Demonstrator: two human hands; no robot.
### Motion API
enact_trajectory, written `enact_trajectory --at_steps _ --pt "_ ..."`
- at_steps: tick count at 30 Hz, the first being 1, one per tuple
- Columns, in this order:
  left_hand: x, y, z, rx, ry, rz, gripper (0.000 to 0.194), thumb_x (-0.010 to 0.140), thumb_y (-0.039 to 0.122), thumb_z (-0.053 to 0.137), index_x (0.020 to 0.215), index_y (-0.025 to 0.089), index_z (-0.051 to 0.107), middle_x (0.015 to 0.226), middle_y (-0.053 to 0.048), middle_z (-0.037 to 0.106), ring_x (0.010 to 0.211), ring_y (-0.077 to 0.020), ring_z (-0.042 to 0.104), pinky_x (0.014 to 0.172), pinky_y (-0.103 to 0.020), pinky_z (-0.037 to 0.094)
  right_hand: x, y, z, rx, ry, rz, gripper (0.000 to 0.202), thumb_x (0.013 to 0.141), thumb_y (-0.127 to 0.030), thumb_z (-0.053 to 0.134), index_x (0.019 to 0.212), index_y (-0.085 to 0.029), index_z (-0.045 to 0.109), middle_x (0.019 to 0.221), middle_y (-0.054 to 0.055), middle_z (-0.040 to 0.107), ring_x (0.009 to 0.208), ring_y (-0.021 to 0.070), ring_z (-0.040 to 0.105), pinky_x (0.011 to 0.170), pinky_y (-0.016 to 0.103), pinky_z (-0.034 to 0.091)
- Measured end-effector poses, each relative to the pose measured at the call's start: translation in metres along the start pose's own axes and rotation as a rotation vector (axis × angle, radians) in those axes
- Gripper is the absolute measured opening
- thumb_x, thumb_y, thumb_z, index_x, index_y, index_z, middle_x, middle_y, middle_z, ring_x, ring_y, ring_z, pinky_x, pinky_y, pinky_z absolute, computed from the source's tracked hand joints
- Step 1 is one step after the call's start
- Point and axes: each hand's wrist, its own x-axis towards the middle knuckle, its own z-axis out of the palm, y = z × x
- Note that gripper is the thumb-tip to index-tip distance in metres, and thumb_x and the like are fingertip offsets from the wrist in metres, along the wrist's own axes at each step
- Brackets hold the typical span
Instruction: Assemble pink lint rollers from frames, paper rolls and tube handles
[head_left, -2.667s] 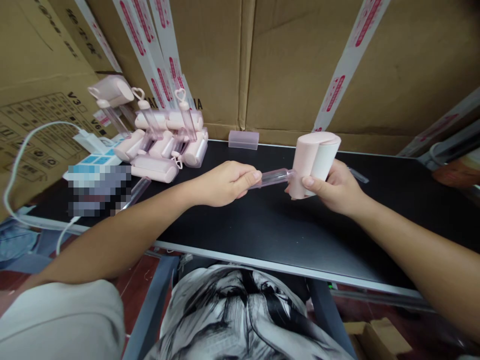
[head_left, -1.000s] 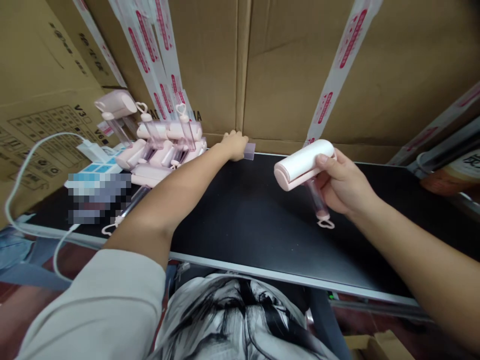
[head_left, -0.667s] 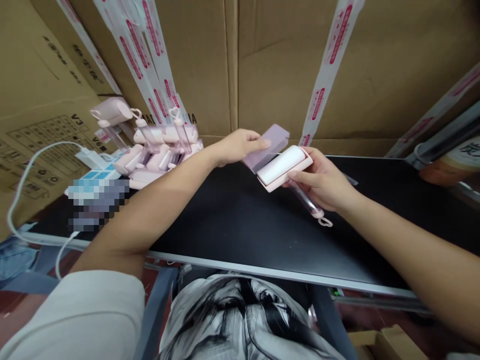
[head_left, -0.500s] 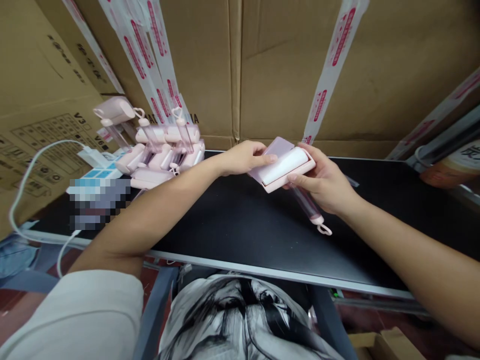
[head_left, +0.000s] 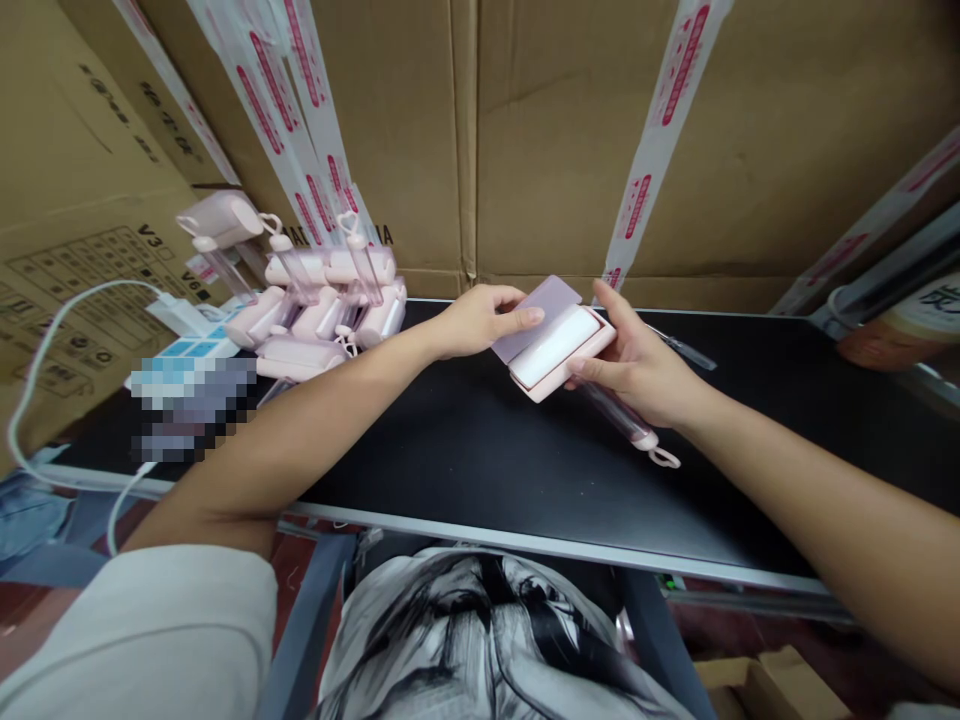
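A pale pink lint roller (head_left: 564,348) with a white roll is held above the black table. Its handle (head_left: 626,420) is clear and ends in a pink heart-shaped loop, pointing down to the right. My right hand (head_left: 646,372) grips the pink casing, thumb in front, with its index finger raised off the edge. A translucent mauve cover (head_left: 551,303) stands open along the roller's far left side. My left hand (head_left: 486,320) pinches that cover between thumb and fingers. Several similar pink lint rollers (head_left: 319,312) are piled at the left, some with their heart loops upward.
Behind the black table (head_left: 450,450) stand large taped cardboard boxes (head_left: 540,140). At the left lie a white and blue box (head_left: 187,345), a white cable (head_left: 15,420) and a pixelated item. A thin tool with a clear end (head_left: 694,354) lies right of my hands.
The lint roller has tilted slightly and its handle end has moved to the right. My right index finger has lifted from the casing. More of the thin tool shows; the view has shifted a little.
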Motion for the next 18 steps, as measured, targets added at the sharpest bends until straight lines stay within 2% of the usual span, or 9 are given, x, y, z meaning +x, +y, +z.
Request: enact_trajectory --at_steps 2,6,9,11,14,18 --pt "-0.001 0.002 -0.002 0.016 -0.014 0.002 0.07 0.085 0.073 0.071 0.119 0.013 0.076 0.113 -0.011 0.078 0.096 -0.0209 0.068 0.08 -0.03 0.049 -0.002 0.0 0.004 0.016 0.003 -0.008 0.123 0.067 -0.021 0.094 0.171 -0.035 0.029 0.094 -0.004 0.071 0.071 0.0197 0.07 0.069 0.038 0.067" --pt "-0.004 0.006 -0.009 0.075 -0.054 -0.03 0.073 0.083 0.076 0.072 0.118 0.012 0.076 0.11 -0.011 0.078 0.092 -0.0204 0.068 0.077 -0.029 0.048 -0.004 0.001 0.011 0.063 0.041 -0.047 0.111 0.066 -0.021 0.094 0.162 -0.038 0.041 0.105 -0.002 0.07 0.076 0.0189 0.07 0.071 0.038 0.067" --pt "-0.007 0.006 -0.01 0.125 -0.012 -0.007 0.07 0.083 0.073 0.074 0.116 0.012 0.076 0.111 -0.011 0.078 0.093 -0.0207 0.068 0.078 -0.03 0.048 -0.004 0.003 0.014 0.071 0.045 -0.024 0.105 0.067 -0.02 0.093 0.159 -0.037 0.045 0.108 -0.002 0.07 0.08 0.0196 0.069 0.071 0.037 0.067" --pt "-0.009 0.006 -0.006 0.131 0.017 0.024 0.067 0.083 0.069 0.076 0.118 0.013 0.076 0.109 -0.01 0.078 0.092 -0.0203 0.068 0.079 -0.03 0.048 -0.004 0.004 0.014 0.082 0.046 -0.003 0.102 0.067 -0.021 0.093 0.156 -0.038 0.048 0.112 -0.001 0.069 0.083 0.0198 0.07 0.072 0.037 0.067" --pt "-0.011 0.005 0.007 0.103 -0.021 0.071 0.064 0.085 0.069 0.073 0.115 0.013 0.075 0.103 -0.009 0.078 0.088 -0.0191 0.067 0.076 -0.029 0.048 -0.004 0.004 0.014 0.121 0.027 0.018 0.099 0.067 -0.024 0.095 0.153 -0.038 0.05 0.118 -0.001 0.069 0.087 0.0196 0.071 0.074 0.036 0.068" --pt "-0.014 0.007 0.02 0.11 -0.002 0.106 0.06 0.085 0.07 0.073 0.107 0.013 0.075 0.098 -0.008 0.077 0.085 -0.0188 0.065 0.073 -0.029 0.046 -0.004 0.002 0.014 0.156 0.014 0.024 0.106 0.066 -0.027 0.099 0.156 -0.04 0.044 0.112 -0.002 0.072 0.084 0.0191 0.072 0.072 0.035 0.068"
